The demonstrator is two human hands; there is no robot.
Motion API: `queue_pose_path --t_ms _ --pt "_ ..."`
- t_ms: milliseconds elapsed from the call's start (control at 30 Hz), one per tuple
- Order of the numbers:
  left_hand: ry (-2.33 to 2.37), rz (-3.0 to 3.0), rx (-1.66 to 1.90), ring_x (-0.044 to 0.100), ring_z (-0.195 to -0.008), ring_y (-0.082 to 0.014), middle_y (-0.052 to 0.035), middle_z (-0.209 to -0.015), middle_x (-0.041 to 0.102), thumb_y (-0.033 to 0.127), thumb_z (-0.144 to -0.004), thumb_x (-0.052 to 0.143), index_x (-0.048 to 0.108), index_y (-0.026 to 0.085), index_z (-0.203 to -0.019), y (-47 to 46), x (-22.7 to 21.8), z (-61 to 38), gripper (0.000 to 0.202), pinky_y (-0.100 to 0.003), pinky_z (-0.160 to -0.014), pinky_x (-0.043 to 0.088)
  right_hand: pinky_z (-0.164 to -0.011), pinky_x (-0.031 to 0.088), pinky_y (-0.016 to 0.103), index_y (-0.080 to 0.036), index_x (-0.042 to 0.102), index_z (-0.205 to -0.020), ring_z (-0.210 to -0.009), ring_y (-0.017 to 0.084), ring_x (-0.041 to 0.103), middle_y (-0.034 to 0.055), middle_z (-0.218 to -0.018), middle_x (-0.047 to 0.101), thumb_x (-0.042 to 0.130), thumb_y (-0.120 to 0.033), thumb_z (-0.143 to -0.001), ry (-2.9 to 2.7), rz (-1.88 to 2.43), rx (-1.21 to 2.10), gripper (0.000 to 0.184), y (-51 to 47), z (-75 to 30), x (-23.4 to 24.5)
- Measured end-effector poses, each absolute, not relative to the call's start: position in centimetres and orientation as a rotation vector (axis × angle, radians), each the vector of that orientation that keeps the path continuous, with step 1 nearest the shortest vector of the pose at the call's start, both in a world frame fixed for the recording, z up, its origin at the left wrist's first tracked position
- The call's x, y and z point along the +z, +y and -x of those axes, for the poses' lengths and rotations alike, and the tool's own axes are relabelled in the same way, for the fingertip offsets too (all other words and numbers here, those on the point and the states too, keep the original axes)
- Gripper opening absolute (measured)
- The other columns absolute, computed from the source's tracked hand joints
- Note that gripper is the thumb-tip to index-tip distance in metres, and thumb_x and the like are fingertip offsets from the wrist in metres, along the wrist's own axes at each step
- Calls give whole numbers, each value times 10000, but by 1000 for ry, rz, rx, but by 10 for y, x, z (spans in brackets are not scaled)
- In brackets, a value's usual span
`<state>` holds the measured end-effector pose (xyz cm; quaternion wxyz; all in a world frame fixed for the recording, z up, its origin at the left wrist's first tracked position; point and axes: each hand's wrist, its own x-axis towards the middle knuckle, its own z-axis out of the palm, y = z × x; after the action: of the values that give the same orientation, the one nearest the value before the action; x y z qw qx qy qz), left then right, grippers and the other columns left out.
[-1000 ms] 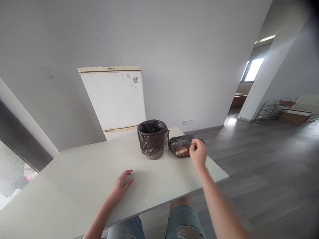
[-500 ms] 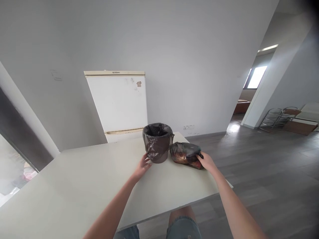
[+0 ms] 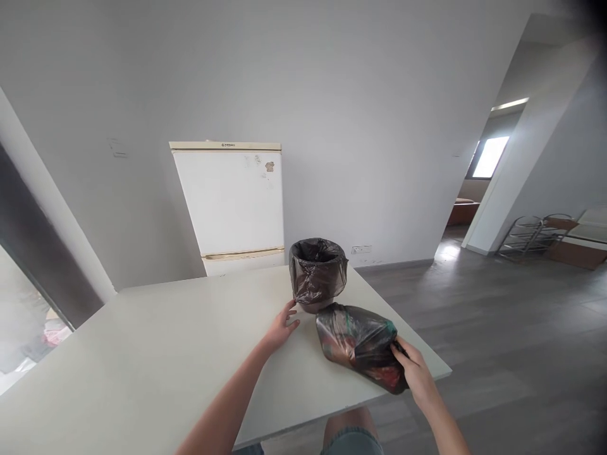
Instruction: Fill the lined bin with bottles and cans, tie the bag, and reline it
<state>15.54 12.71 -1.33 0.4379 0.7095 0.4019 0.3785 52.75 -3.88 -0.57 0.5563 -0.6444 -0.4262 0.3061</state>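
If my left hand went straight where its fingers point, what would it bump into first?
Probably the lined bin: your left hand points toward its lower side. The fingertips look very close and may already touch it; this one view doesn't make depth clear.

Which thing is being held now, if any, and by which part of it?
The right hand holds the filled dark plastic bag by its bunched end. The left hand appears to hold nothing, open beside the lined bin.
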Motion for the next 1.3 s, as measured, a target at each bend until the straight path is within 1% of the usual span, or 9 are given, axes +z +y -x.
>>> queue_pose_path --t_ms 167,433,533,700,833,967,1067,1167,1300 --pt "934 -1583 965 605 -1390 -319 -192 -1570 549 694 -907 657 458 249 -1530 97 -14 -123 791 -529 -1216 442 -1060 553 500 -153 785 -1141 -1281 439 653 204 -1322 738 607 -685 -772 -968 1564 622 672 -43 -462 -12" --pt "1161 -1481 1240 621 -1361 -335 -134 -1481 644 723 -989 498 625 244 -1381 57 -10 -30 632 -488 -1089 548 -869 577 444 -196 660 -1056 -991 346 719 172 -1041 750 389 -539 -975 -1049 1513 492 444 -7 -316 1" --pt "1258 -1527 1297 573 -1424 -342 -130 -1522 619 716 -969 543 602 241 -1439 55 -16 -10 671 -492 -1153 505 -937 575 457 -190 650 -1165 -1090 349 706 176 -1144 733 414 -535 -984 -1223 1438 599 456 8 -273 7" --pt "1419 -1299 1510 350 -1602 -316 -72 -1699 431 731 -970 521 490 272 -1580 62 -22 2 764 -505 -1333 265 -1129 512 458 -260 633 -1398 -1321 327 637 119 -1407 679 534 -525 -1004 -1663 1121 857 485 11 -249 20" --pt "1343 -1236 1564 361 -1598 -296 -12 -1673 474 700 -1029 412 532 325 -1563 63 -20 5 663 -494 -1334 291 -1004 583 440 -357 663 -1398 -1209 315 699 59 -1323 729 502 -514 -1048 -1832 910 980 416 9 -267 32" --pt "1363 -1229 1555 320 -1616 -290 27 -1680 461 696 -1023 447 540 355 -1555 59 -16 4 639 -489 -1346 267 -833 593 459 -289 748 -1218 -895 310 718 121 -1052 742 413 -475 -1071 -1717 1125 429 411 26 -295 54" --pt "1390 -1223 1535 319 -1617 -289 24 -1677 466 697 -1010 483 547 359 -1546 58 -15 3 637 -486 -1353 243 -1012 540 516 -250 727 -1250 -1089 332 693 163 -1149 726 379 -349 -1077 -1639 1131 -85 401 50 -317 86" --pt "1356 -1214 1540 334 -1611 -288 9 -1681 462 701 -1014 472 535 347 -1554 60 -16 3 649 -486 -1348 257 -1200 381 611 -204 619 -1427 -1316 360 598 190 -1388 660 414 -291 -1069 -1712 1155 -421 421 77 -338 120" --pt "1327 -1217 1529 336 -1611 -275 -1 -1687 454 692 -1019 474 531 332 -1557 61 -18 3 649 -473 -1342 269 -1242 190 749 -202 602 -1414 -1204 365 617 186 -1263 693 409 -226 -1049 -1845 1263 -597 413 104 -362 140"
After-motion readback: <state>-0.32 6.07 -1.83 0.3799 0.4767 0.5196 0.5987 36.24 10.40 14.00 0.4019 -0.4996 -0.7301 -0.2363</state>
